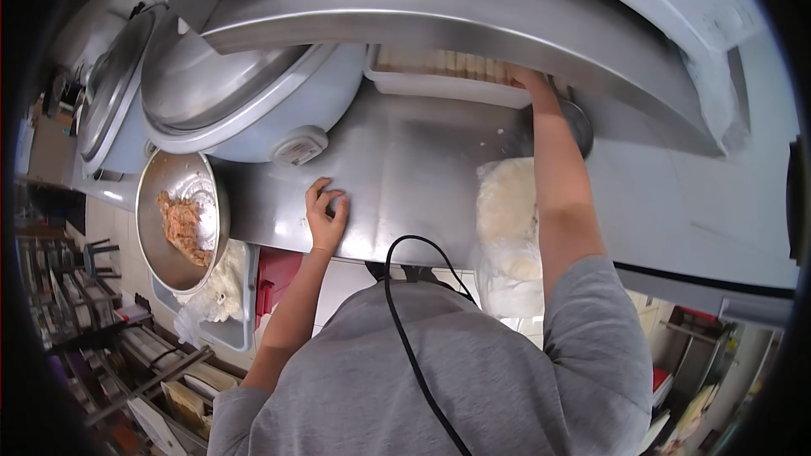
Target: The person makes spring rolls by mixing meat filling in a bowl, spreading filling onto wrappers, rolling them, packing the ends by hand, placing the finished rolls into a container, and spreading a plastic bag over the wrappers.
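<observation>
My left hand rests over the front of the steel table, its fingers loosely curled and apart, with nothing in them. My right arm stretches forward, and my right hand is at the right end of a white tray. The tray holds a row of pale, roll-shaped pieces. The steel ledge above and my own wrist hide most of the right fingers, so what they hold does not show. Beside my right forearm lies a stack of pale, thin sheets in clear plastic.
A steel bowl with an orange-brown filling tilts at the table's left edge. Large lidded pots stand behind it. The steel ledge overhangs the tray. A dark round pan sits right of my forearm; a grey bin stands below the bowl.
</observation>
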`<state>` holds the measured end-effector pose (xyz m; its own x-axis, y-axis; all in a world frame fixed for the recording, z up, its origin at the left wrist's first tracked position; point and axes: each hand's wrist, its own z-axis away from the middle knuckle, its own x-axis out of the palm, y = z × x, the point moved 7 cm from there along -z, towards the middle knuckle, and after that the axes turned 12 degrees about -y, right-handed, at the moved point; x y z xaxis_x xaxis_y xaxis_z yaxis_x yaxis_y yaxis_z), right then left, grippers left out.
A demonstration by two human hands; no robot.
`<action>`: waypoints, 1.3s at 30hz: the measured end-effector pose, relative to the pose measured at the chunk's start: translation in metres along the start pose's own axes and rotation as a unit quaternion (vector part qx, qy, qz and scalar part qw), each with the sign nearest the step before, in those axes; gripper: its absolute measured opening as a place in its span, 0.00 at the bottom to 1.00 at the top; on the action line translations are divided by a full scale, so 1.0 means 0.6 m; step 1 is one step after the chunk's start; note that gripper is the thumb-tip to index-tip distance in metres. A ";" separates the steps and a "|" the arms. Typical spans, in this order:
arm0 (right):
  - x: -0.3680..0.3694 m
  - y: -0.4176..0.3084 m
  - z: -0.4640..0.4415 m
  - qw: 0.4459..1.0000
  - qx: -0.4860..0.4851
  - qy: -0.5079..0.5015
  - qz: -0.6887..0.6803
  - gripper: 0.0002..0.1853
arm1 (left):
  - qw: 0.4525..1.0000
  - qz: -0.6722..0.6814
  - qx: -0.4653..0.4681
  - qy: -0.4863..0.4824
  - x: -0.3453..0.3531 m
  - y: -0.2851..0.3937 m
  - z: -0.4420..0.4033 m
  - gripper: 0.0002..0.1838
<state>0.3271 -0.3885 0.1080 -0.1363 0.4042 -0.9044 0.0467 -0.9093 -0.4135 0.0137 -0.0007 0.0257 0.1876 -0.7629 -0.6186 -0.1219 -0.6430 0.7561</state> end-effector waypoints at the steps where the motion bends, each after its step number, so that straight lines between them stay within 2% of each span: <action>1: -0.006 0.000 0.013 1.000 -0.006 -0.006 -0.001 0.19 | 1.000 0.009 -0.006 -0.001 0.000 -0.003 0.000 0.06; 5: -0.055 0.024 0.122 0.996 -0.039 0.019 -0.078 0.21 | 1.000 0.018 -0.003 0.000 0.000 -0.002 0.001 0.05; 6: -0.071 0.035 0.162 0.990 -0.064 0.067 -0.104 0.23 | 1.000 0.023 0.005 -0.007 0.000 0.001 0.001 0.05; 7: -0.075 0.050 0.209 0.986 -0.071 0.034 -0.145 0.28 | 0.999 0.035 -0.012 -0.013 -0.001 -0.003 0.001 0.05; 9: -0.095 0.039 0.345 0.980 -0.059 0.011 -0.188 0.25 | 0.997 0.060 -0.035 -0.013 -0.001 -0.013 -0.002 0.05; 11: -0.081 0.070 0.448 0.989 -0.022 -0.015 -0.146 0.18 | 0.998 0.057 -0.025 -0.013 0.010 0.001 -0.020 0.06; 12: -0.057 0.090 0.495 0.986 0.013 -0.061 -0.152 0.14 | 0.998 0.051 -0.022 -0.003 0.016 0.012 -0.034 0.07; 13: -0.026 0.104 0.540 0.980 0.047 -0.107 -0.159 0.11 | 0.996 0.073 0.051 -0.012 0.034 0.049 -0.053 0.07; 15: 0.033 0.098 0.624 0.967 0.104 -0.134 -0.189 0.07 | 0.978 0.129 0.115 -0.120 0.092 0.159 -0.081 0.05; 16: 0.078 0.100 0.653 0.972 0.070 -0.140 -0.177 0.07 | 0.966 0.121 0.154 -0.168 0.145 0.192 -0.079 0.05; 17: 0.111 0.094 0.673 0.975 0.076 -0.165 -0.127 0.07 | 0.947 0.064 0.244 -0.201 0.190 0.245 -0.063 0.05; 18: 0.140 0.092 0.687 0.988 0.056 -0.124 -0.067 0.08 | 0.920 0.094 0.267 -0.271 0.234 0.289 -0.042 0.05; 20: 0.156 0.078 0.699 0.989 0.121 -0.024 -0.084 0.09 | 0.857 0.092 0.304 -0.406 0.298 0.366 0.013 0.06; 21: 0.167 0.072 0.698 0.988 0.127 -0.018 -0.081 0.09 | 0.853 0.096 0.311 -0.408 0.318 0.379 0.027 0.06; 23: 0.158 0.043 0.701 0.991 0.037 0.108 -0.066 0.09 | 0.836 -0.002 0.346 -0.425 0.373 0.379 0.060 0.07; 24: 0.164 0.040 0.700 0.991 0.044 0.114 -0.062 0.09 | 0.832 0.002 0.354 -0.427 0.384 0.377 0.062 0.07; 26: 0.167 0.033 0.695 0.988 0.046 0.144 -0.027 0.09 | 0.859 0.049 0.340 -0.379 0.385 0.376 0.043 0.05; 28: 0.167 0.024 0.679 0.986 0.023 0.168 -0.007 0.08 | 0.861 0.081 0.346 -0.364 0.340 0.402 0.031 0.05; 32: 0.165 0.007 0.632 0.985 -0.007 0.150 0.079 0.05 | 0.862 0.168 0.357 -0.317 0.267 0.442 0.032 0.05; 34: 0.178 0.021 0.608 0.992 0.068 0.054 0.096 0.05 | 0.866 0.142 0.371 -0.305 0.266 0.428 0.031 0.06; 37: 0.154 0.034 0.583 0.996 0.052 0.016 0.069 0.08 | 0.883 0.089 0.363 -0.284 0.275 0.400 0.026 0.09; 39: 0.113 0.057 0.577 0.998 0.047 0.040 0.031 0.09 | 0.900 0.060 0.341 -0.265 0.277 0.398 0.017 0.12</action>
<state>-0.0233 -0.4262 0.0689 -0.0564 0.3498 -0.9351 -0.0407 -0.9367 -0.3479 0.0059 -0.2816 0.1013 -0.3355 -0.6384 -0.6927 -0.7141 -0.3073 0.6290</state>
